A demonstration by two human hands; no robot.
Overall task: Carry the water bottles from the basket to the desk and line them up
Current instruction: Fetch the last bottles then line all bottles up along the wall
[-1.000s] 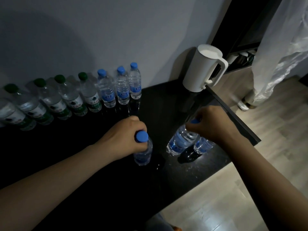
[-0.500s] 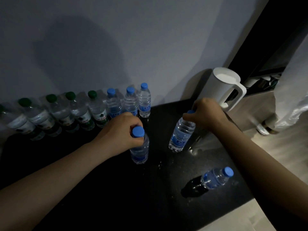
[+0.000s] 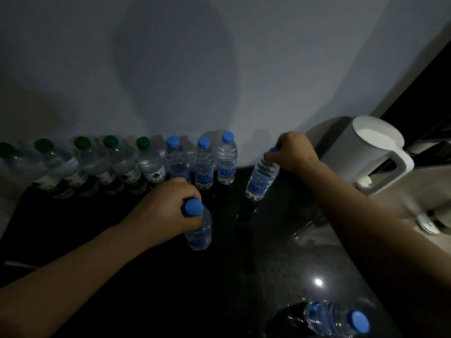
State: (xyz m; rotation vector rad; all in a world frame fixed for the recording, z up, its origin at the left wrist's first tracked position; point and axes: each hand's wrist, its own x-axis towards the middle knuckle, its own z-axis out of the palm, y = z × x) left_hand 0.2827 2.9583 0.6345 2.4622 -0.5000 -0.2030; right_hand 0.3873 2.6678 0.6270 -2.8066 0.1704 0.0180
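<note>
On the black desk (image 3: 244,276) a row of water bottles stands against the wall: several green-capped ones (image 3: 122,164) on the left, then three blue-capped ones (image 3: 203,164). My left hand (image 3: 168,211) grips a blue-capped bottle (image 3: 199,230) by its neck, upright on the desk in front of the row. My right hand (image 3: 292,152) holds another blue-capped bottle (image 3: 262,179) by its top, tilted, just right of the row's end. A further blue-capped bottle (image 3: 336,320) stands near the desk's front right edge.
A white kettle (image 3: 373,152) with a handle stands at the desk's back right corner, close to my right hand. The grey wall runs behind the row. The desk's right edge drops to a light floor.
My right hand has carried its bottle farther back toward the wall, near the end of the row. My left hand with its bottle has shifted slightly toward the row. The view has tilted upward.
</note>
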